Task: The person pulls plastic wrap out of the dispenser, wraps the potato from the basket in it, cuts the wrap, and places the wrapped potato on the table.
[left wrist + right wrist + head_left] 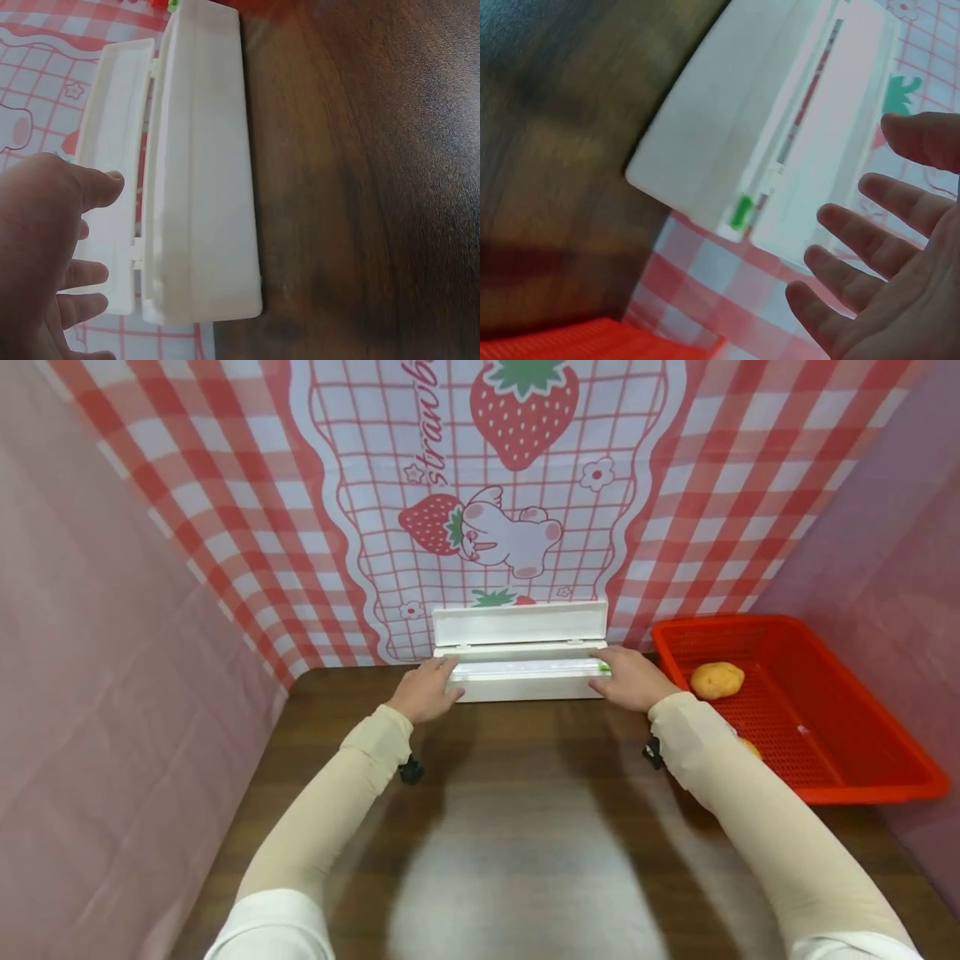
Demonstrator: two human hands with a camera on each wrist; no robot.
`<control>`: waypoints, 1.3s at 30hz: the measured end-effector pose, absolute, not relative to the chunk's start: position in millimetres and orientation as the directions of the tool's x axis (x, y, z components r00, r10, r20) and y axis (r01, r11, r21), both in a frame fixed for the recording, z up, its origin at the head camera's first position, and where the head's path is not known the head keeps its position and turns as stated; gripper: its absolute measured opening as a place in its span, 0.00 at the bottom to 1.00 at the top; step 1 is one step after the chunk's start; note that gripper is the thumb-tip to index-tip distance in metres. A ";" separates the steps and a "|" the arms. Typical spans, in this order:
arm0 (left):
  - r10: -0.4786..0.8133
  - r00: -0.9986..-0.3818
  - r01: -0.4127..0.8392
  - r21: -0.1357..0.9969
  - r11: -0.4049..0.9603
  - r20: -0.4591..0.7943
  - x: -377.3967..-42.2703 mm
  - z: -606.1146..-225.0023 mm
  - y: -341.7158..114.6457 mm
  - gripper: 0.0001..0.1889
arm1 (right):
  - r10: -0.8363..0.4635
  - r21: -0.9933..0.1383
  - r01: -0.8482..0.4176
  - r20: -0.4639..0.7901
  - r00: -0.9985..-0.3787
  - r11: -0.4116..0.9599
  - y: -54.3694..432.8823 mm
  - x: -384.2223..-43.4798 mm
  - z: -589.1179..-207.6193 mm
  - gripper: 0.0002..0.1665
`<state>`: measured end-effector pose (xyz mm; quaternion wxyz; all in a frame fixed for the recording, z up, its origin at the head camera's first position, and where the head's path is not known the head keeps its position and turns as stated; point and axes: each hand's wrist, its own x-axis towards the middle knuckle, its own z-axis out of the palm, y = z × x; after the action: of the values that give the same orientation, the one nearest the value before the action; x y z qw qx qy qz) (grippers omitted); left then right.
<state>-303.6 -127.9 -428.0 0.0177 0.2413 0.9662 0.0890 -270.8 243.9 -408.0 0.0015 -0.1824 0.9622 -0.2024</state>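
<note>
A long white cling film dispenser (525,690) lies across the table's far edge, its hinged lid (521,625) raised against the cloth behind. Inside shows a pale, glossy roll (517,667), and a small green piece (603,667) sits at the right end. My left hand (426,687) is at the left end, fingers spread; in the left wrist view its thumb and fingertips overlap the lid. At the opposite end is my right hand (633,678). The right wrist view shows its fingers spread and nearly straight beside the lid, holding nothing, with the green piece (742,213) nearby.
A red plastic basket (862,693) stands at the right, close to my right forearm. It holds a potato (717,680) and another yellowish item (750,747) partly hidden by my sleeve. A checked strawberry cloth (360,527) hangs behind the brown wooden table (517,760); pink cloth covers both sides.
</note>
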 end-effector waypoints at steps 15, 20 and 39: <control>0.456 -0.890 0.447 0.232 0.864 0.020 -316.1 -450.5 -113.3 0.33 | -0.290 -0.353 -0.305 0.096 -0.952 0.884 243.6 -296.8 -452.6 0.34; 0.469 -0.882 0.464 0.237 0.853 0.037 -320.1 -463.1 -109.3 0.33 | -0.304 -0.340 -0.327 0.118 -0.945 0.882 246.9 -300.2 -471.5 0.36; 0.451 -0.892 0.444 0.233 0.865 0.025 -348.9 -464.0 -112.5 0.33 | -0.263 -0.344 -0.247 -0.001 -0.965 0.906 241.9 -318.9 -464.4 0.36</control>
<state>-348.9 -112.5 -464.0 0.0151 0.2318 0.9656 0.1173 -318.9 241.9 -464.4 0.0236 -0.1307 0.9759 -0.1729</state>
